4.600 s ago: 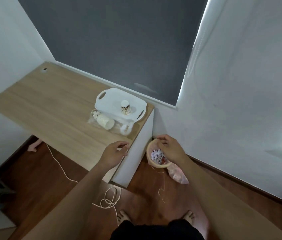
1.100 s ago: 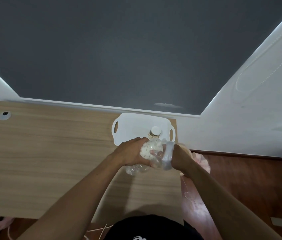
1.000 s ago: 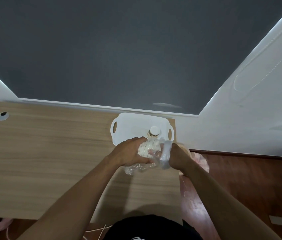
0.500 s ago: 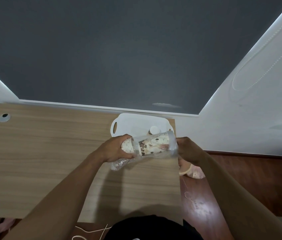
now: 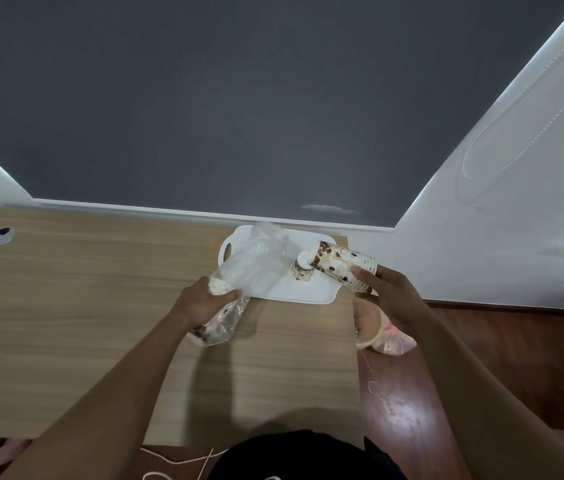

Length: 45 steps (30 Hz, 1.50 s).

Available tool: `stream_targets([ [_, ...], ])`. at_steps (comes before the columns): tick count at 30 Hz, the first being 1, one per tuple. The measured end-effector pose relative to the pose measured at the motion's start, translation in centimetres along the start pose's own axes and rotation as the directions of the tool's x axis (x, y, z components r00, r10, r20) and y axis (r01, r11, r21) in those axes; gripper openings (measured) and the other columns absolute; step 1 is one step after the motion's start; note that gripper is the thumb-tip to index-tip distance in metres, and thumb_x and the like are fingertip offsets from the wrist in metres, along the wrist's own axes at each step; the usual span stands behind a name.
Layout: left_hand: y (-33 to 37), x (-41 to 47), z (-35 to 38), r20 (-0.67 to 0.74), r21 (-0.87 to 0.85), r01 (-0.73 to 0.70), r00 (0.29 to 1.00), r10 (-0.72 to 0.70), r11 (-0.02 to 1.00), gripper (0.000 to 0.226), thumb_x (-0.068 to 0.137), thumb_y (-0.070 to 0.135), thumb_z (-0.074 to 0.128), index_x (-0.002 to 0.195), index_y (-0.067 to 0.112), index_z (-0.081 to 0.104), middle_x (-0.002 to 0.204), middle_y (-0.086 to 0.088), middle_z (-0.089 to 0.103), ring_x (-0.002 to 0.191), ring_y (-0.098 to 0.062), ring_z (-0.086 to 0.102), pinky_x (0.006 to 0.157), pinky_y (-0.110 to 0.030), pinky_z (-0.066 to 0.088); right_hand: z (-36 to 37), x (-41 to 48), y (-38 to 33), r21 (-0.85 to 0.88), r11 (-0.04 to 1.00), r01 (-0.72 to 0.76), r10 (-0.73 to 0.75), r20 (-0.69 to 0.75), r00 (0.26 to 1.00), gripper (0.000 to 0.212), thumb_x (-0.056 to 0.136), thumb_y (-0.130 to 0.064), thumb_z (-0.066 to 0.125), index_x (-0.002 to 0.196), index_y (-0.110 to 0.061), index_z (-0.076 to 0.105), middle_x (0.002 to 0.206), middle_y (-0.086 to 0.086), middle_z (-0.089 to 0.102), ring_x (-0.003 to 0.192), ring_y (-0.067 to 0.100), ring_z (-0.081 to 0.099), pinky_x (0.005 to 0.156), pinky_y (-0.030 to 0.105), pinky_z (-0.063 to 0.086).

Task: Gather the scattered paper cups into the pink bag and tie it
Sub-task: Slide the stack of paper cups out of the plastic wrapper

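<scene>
To the left of our left hand [image 5: 204,303] the wooden desk [image 5: 83,306] runs bare and wide out to a small cable hole [image 5: 2,234] near its far left corner, so there is open room on that side. Our left hand is closed around a clear plastic sleeve [image 5: 239,282] and the paper cups [image 5: 220,287] inside its lower part; the sleeve's loose end trails away from us over the left part of a white tray [image 5: 273,289]. Between our hands, a single patterned cup [image 5: 303,269] stands on the tray.

Our right hand [image 5: 387,289] grips a stack of patterned cups [image 5: 341,263] by its wide end, fingers [image 5: 363,271] curled across the rim. The stack's long axis lies nearly level, tilted slightly, with the narrow bottom pointing left toward the standing cup and the open mouths toward our right palm. It hangs over the tray's right edge, right where the desk ends.

Beneath our right hand, past the desk's right edge, the pink bag [image 5: 393,341] hangs over the wooden floor [image 5: 515,358], with a pale ring [image 5: 368,337] at its mouth. Whether our right hand holds the bag, we cannot tell.
</scene>
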<state>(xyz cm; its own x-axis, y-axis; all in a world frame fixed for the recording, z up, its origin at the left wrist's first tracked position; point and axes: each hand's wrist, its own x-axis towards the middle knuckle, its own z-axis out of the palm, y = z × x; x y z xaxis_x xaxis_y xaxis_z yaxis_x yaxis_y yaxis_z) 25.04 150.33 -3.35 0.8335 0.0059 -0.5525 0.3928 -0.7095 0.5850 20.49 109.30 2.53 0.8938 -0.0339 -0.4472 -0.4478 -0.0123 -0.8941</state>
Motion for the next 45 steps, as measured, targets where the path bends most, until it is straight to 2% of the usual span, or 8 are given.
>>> stream_targets([
  [10,5.2,-1.6,3.3,0.069,-0.398,-0.103,0.988,0.141,0.911,0.069,0.076,0.081,0.072,0.129,0.037,0.077,0.114,0.011,0.086,0.108,-0.014,0.081,0.109,-0.049,0.062,5.6,0.6,0.0,-0.206,0.978,-0.029,0.086,0.273,0.958,0.045,0.094,-0.044,0.086,0.128,-0.016,0.076,0.123,0.008,0.084,0.121,0.032,0.078,0.110,0.052,0.059],
  [15,6.3,-1.8,3.0,0.062,-0.392,-0.140,0.982,0.178,0.909,0.052,0.091,0.068,0.072,0.134,0.038,0.074,0.118,0.013,0.085,0.112,-0.013,0.079,0.111,-0.048,0.060,6.7,1.4,0.2,-0.484,0.874,-0.037,0.127,0.156,0.980,0.087,0.081,-0.045,0.097,0.150,-0.031,0.046,0.107,-0.010,0.085,0.092,-0.005,0.078,0.075,0.008,0.050],
  [20,8.2,-1.6,3.4,0.092,-0.391,-0.188,0.966,0.242,0.901,0.051,0.099,0.070,0.068,0.137,0.036,0.074,0.120,0.013,0.085,0.114,-0.011,0.079,0.114,-0.048,0.058,8.2,2.6,1.4,-0.539,0.828,0.154,-0.020,0.246,0.969,0.100,0.083,-0.031,0.098,0.161,-0.029,0.036,0.131,-0.019,0.063,0.110,-0.027,0.060,0.087,-0.001,0.046],
  [25,8.9,-0.8,3.3,0.201,-0.377,-0.226,0.927,0.317,0.898,0.051,0.103,0.065,0.071,0.141,0.030,0.072,0.124,0.007,0.085,0.117,-0.014,0.080,0.115,-0.050,0.058,8.5,4.4,1.8,-0.569,0.788,0.236,-0.119,0.236,0.965,0.073,0.080,-0.024,0.101,0.142,-0.016,0.063,0.125,-0.008,0.078,0.116,0.003,0.074,0.106,0.033,0.060],
  [28,7.8,0.4,2.9,0.232,-0.392,-0.141,0.941,0.245,0.909,0.067,0.095,0.068,0.079,0.148,0.031,0.060,0.134,0.011,0.080,0.123,-0.013,0.077,0.116,-0.047,0.057,8.3,5.2,1.9,-0.616,0.733,0.290,-0.216,0.193,0.957,0.057,0.075,-0.029,0.103,0.121,-0.024,0.070,0.109,-0.018,0.074,0.102,-0.013,0.071,0.096,0.036,0.064],
  [32,6.4,1.7,3.0,0.182,-0.405,0.023,0.982,0.056,0.914,0.092,0.084,0.063,0.092,0.149,0.027,0.037,0.129,0.010,0.075,0.113,-0.010,0.078,0.099,-0.037,0.065,8.0,6.8,1.2,-0.601,0.788,0.134,-0.193,-0.034,0.981,0.083,0.073,-0.039,0.103,0.142,-0.026,0.058,0.139,0.003,0.067,0.130,0.017,0.066,0.112,0.043,0.055],
  [38,5.2,2.9,3.6,0.116,-0.441,0.037,0.993,0.016,0.897,0.096,0.078,0.054,0.099,0.144,0.024,0.036,0.124,0.010,0.072,0.105,-0.004,0.078,0.079,-0.023,0.065,7.0,10.9,1.0,-0.464,0.884,0.052,-0.136,-0.150,0.979,0.054,0.078,-0.014,0.099,0.115,-0.034,0.065,0.103,-0.018,0.074,0.083,-0.023,0.068,0.067,-0.006,0.046],
  [45,4.1,3.5,3.6,0.100,-0.459,-0.020,0.992,0.074,0.888,0.088,0.073,0.052,0.102,0.141,0.019,0.057,0.127,0.002,0.079,0.110,-0.013,0.081,0.097,-0.040,0.068,7.6,13.0,1.7,-0.450,0.890,-0.067,-0.021,-0.189,0.982,0.066,0.087,-0.026,0.094,0.142,-0.021,0.058,0.140,0.001,0.070,0.114,0.024,0.073,0.105,0.041,0.060],
])
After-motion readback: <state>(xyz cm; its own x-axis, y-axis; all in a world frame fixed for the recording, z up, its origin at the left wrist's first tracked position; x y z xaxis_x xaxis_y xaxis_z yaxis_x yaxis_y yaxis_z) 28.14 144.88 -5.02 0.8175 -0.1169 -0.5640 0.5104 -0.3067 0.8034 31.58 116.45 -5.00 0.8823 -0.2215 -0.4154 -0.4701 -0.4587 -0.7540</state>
